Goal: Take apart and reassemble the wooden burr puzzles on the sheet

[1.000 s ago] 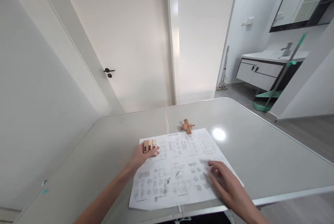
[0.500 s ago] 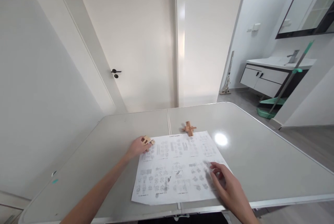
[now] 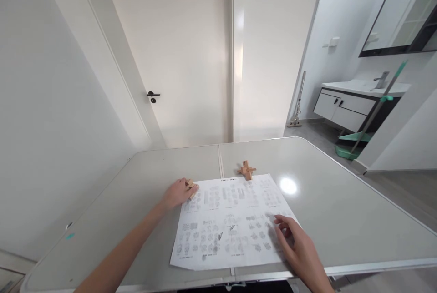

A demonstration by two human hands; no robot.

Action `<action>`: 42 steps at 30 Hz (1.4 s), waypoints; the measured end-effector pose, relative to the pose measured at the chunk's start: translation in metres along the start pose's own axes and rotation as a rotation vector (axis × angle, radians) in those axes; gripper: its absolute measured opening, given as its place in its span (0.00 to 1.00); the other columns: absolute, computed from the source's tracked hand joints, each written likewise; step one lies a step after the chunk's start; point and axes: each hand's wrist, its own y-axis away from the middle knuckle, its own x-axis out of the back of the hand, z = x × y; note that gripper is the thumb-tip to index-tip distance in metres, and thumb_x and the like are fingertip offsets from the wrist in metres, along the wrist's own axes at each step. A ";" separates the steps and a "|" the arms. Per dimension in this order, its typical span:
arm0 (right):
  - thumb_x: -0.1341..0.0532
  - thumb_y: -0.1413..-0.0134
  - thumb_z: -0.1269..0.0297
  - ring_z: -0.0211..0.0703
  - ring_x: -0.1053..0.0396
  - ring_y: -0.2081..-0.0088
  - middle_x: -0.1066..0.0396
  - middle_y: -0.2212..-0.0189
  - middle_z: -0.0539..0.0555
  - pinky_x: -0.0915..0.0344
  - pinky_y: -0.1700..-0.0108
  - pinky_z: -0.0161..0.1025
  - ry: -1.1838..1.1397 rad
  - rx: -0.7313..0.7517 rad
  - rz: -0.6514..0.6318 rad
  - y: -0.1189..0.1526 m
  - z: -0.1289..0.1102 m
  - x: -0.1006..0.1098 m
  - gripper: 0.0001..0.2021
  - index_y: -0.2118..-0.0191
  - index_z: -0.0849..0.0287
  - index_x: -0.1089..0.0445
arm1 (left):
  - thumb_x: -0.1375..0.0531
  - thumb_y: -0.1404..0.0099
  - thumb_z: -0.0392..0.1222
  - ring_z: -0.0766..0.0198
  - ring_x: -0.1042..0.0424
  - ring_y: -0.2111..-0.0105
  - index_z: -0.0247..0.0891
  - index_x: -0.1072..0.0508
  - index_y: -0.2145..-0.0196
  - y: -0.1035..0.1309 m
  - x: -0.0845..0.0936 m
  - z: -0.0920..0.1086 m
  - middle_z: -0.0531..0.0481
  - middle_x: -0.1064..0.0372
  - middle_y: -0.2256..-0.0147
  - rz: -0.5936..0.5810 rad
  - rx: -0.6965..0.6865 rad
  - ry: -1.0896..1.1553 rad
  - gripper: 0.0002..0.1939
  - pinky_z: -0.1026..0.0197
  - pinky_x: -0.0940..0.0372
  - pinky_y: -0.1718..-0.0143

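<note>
At the upper left corner of a printed instruction sheet (image 3: 244, 243), my left hand (image 3: 175, 193) is closed around notched wooden puzzle pieces (image 3: 190, 184). Its fingers partly cover them, so how they fit together is hard to see. My right hand (image 3: 296, 242) is over the sheet's right edge, fingers loosely curled and apart, with nothing in it. Beyond the sheet's top edge lies a cross-shaped wooden interlocking puzzle (image 3: 246, 170), touched by neither hand.
The sheet lies on a pale folding table (image 3: 327, 202) with a seam down its middle. Behind the table is a white door (image 3: 191, 56). To the right are a washbasin cabinet (image 3: 344, 104), a mop (image 3: 297, 106) and a green dustpan (image 3: 346, 152).
My left fingers have drawn in over the wooden pieces, which have turned and moved slightly left. My right hand has stayed nearly in place. The view has tilted slightly.
</note>
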 end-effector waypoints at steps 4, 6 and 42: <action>0.44 0.31 0.49 0.51 0.22 0.64 0.21 0.60 0.59 0.22 0.61 0.46 -0.004 0.024 -0.027 -0.002 0.013 -0.001 0.18 0.47 0.54 0.29 | 0.38 0.43 0.68 0.42 0.23 0.55 0.40 0.26 0.62 0.011 0.005 -0.012 0.37 0.23 0.55 0.076 -0.001 0.001 0.27 0.54 0.33 0.57; 0.44 0.31 0.49 0.51 0.21 0.64 0.21 0.59 0.59 0.22 0.60 0.46 -0.004 0.027 -0.031 -0.002 0.017 -0.002 0.18 0.46 0.54 0.29 | 0.40 0.41 0.68 0.44 0.23 0.55 0.38 0.26 0.58 0.024 0.008 -0.021 0.38 0.23 0.55 0.125 0.002 0.023 0.29 0.53 0.33 0.56; 0.36 0.31 0.59 0.50 0.25 0.50 0.28 0.45 0.59 0.25 0.50 0.52 -0.751 -0.539 -0.332 -0.180 -0.068 -0.048 0.17 0.42 0.59 0.30 | 0.44 0.38 0.64 0.51 0.19 0.67 0.43 0.22 0.61 0.129 0.011 -0.068 0.46 0.18 0.65 0.390 0.071 0.221 0.24 0.54 0.25 0.64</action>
